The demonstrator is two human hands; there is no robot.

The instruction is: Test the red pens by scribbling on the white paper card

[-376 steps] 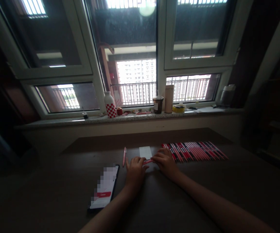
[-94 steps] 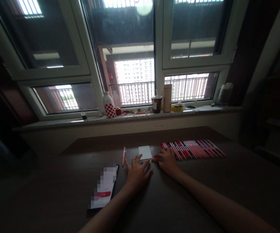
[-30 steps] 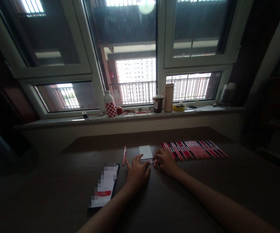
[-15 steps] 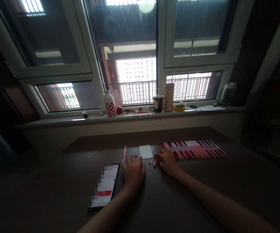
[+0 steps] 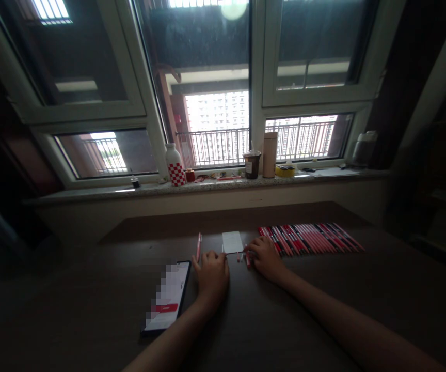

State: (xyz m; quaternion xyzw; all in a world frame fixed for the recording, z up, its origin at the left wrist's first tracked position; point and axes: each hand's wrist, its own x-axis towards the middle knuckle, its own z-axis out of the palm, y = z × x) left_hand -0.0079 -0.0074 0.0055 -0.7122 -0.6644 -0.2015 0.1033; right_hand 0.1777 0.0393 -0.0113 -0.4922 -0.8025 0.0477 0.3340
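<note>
My left hand [image 5: 212,273] rests on the dark table [image 5: 285,320] with its fingers curled under. Its thumb lies by the near end of a single pink pen [image 5: 198,245]. What its fingers hold, if anything, is hidden. My right hand [image 5: 265,258] sits to the right of it, fingertips pinched on a short red pen part [image 5: 247,258]. Another small piece [image 5: 239,256] lies loose between the hands. A white card [image 5: 232,242] lies just beyond them. A long row of several pink and red pens [image 5: 310,237] stretches to the right of my right hand.
A phone [image 5: 168,298] with a lit screen lies to the left of my left forearm. The stone windowsill [image 5: 91,194] beyond the table carries a checked bottle [image 5: 175,166], a drink cup [image 5: 251,165], a tall flask [image 5: 269,155], tape and papers.
My left hand has slid left from beside the card toward the single pink pen and curled its fingers. The pen parts held between both hands now lie by my right fingertips.
</note>
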